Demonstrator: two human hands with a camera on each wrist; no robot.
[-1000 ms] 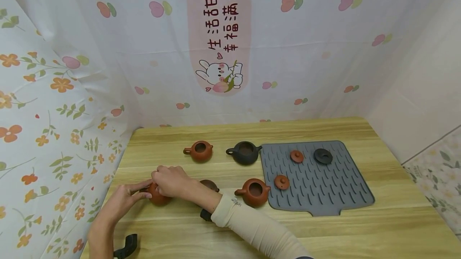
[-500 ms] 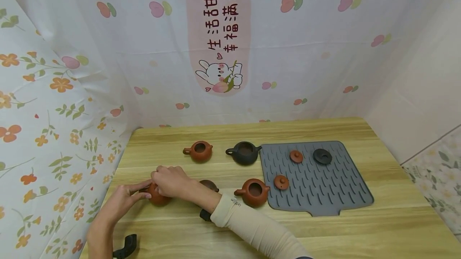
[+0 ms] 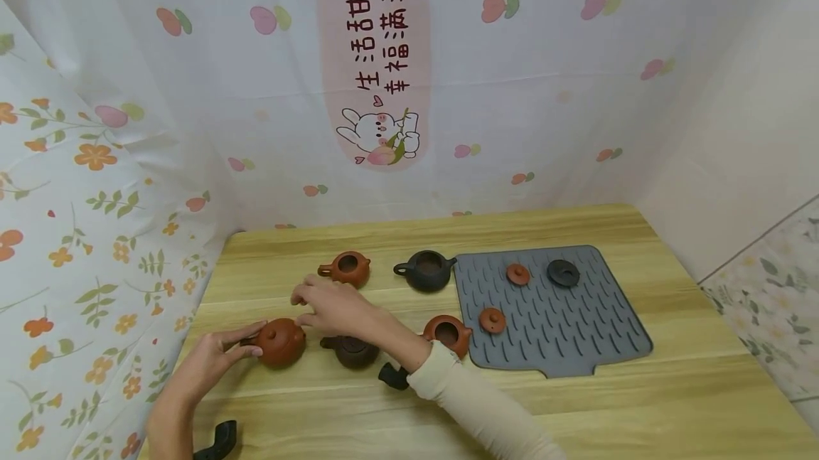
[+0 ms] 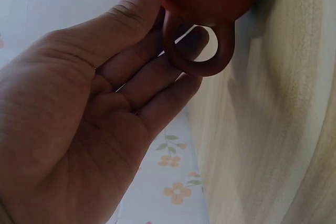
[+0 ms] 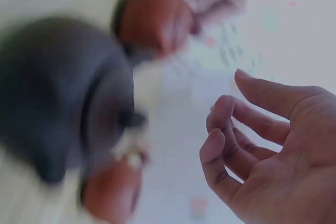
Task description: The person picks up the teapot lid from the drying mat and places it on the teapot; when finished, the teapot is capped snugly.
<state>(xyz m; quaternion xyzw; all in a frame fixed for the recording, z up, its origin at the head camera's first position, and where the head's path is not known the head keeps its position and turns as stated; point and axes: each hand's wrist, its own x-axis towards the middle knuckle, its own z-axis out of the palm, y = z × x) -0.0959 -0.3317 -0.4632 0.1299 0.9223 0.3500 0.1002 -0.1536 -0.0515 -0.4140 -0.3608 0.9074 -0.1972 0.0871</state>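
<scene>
A lidded reddish-brown teapot [image 3: 284, 352] stands on the table at the left. My left hand [image 3: 206, 367] pinches its ring handle [image 4: 227, 56], with the thumb on one side and fingers behind the loop in the left wrist view. Just right of that pot, my right hand [image 3: 338, 309] hovers with nothing in it, its fingers loosely bent. Beneath the right wrist sits a dark brown lidded teapot [image 3: 354, 355], large and blurred in the right wrist view. A lidless red teapot [image 3: 438, 323] farther right is partly covered by the right forearm.
Behind the hands stand a small lidless orange-brown teapot [image 3: 355, 276] and a lidless black teapot [image 3: 427, 279]. On the right lies a grey ridged mat [image 3: 544, 346] bearing two reddish lids [image 3: 492, 321] and a black lid [image 3: 564, 274]. Printed curtains [image 3: 269, 133] border the table.
My right hand has come off the left teapot's top and moved right, uncovering its lid. The left hand keeps its hold on the handle. The head view has shifted slightly.
</scene>
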